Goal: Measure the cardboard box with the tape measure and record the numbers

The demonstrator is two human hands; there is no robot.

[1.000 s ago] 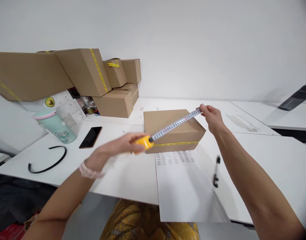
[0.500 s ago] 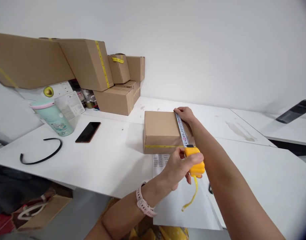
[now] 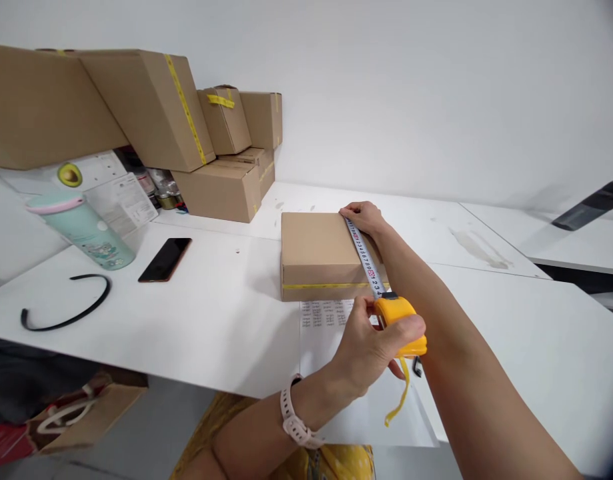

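A small brown cardboard box (image 3: 316, 250) with yellow tape sits on the white table (image 3: 211, 313). My left hand (image 3: 373, 340) is closed around a yellow tape measure (image 3: 401, 323) just in front of the box. Its white blade (image 3: 365, 257) runs over the box top along the right side. My right hand (image 3: 363, 217) pinches the blade's end down at the box's far edge. A printed sheet of paper (image 3: 336, 353) lies under my left hand. A yellow strap hangs from the tape measure.
A black phone (image 3: 165, 259), a mint-green bottle (image 3: 81, 228) and a black curved band (image 3: 66, 310) lie at the left. Several stacked cardboard boxes (image 3: 151, 110) stand at the back left. A pen (image 3: 416, 367) peeks out under my right forearm. A bag sits on the floor.
My left hand swung the tape measure from the box's left front over to its right front. My right hand drew the blade's end in to the far edge. The blade now lies along the box.
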